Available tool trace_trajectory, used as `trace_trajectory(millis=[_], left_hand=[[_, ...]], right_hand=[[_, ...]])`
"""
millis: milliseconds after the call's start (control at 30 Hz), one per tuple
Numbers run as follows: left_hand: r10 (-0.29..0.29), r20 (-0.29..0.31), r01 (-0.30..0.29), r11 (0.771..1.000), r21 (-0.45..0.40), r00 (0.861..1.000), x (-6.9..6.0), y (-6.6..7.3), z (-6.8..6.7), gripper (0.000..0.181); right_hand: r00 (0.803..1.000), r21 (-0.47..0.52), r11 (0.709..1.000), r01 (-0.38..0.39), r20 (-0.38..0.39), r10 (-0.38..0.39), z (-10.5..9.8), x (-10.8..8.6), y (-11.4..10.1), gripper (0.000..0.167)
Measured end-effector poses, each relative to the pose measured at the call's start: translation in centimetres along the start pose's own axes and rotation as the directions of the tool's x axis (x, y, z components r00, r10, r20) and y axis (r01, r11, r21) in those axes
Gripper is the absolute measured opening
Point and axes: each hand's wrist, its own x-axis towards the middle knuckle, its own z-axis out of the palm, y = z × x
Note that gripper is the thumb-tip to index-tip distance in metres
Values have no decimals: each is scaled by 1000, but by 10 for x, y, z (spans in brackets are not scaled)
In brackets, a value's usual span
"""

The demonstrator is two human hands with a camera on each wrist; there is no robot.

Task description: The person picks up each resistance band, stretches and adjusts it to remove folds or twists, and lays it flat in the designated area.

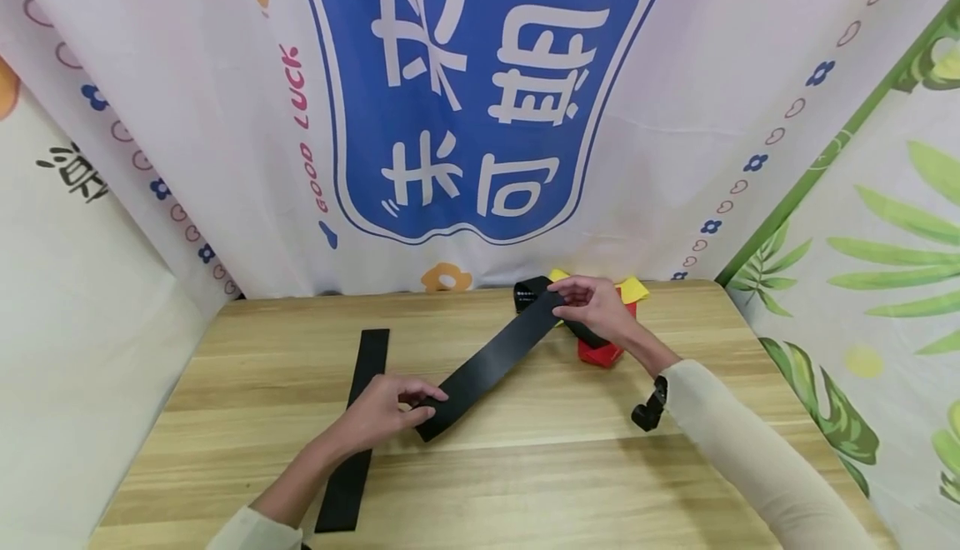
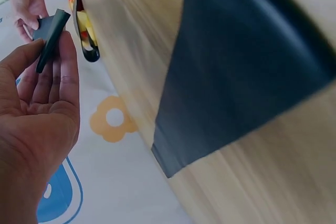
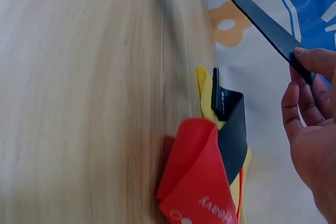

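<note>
A flat black resistance band [image 1: 491, 362] stretches slantwise between the two hands, above the wooden table. Its near end is pinched between the thumb and fingers of my left hand [image 1: 380, 410]. At the far end, my right hand [image 1: 600, 310] pinches it with thumb and fingertips, as the right wrist view also shows. A second black band [image 1: 372, 352] lies flat on the table, partly hidden beneath the left hand and forearm. Behind the right hand sits a loose pile: a red band [image 3: 194, 177] with lettering, a folded black band [image 3: 236, 137] and a yellow band [image 1: 634, 288].
The wooden table [image 1: 525, 492] ends at a printed white curtain [image 1: 247, 200] hanging along its back. More patterned cloth [image 1: 900, 300] hangs at the right side. A black strap with a small device [image 1: 649, 407] is on the right wrist.
</note>
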Motion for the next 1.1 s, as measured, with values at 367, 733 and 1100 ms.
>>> trace_trajectory(millis=[367, 733, 1100], left_hand=[[-55, 49, 58, 996, -74, 997, -20, -4, -4, 25], [-95, 84, 106, 984, -141, 992, -39, -9, -3, 25], [-124, 95, 138, 978, -159, 988, -57, -10, -2, 23]], right_hand=[[999, 49, 998, 35, 12, -36, 23, 8, -5, 41], [999, 85, 996, 36, 10, -37, 43, 12, -12, 33], [999, 78, 996, 48, 11, -49, 64, 18, -13, 27]])
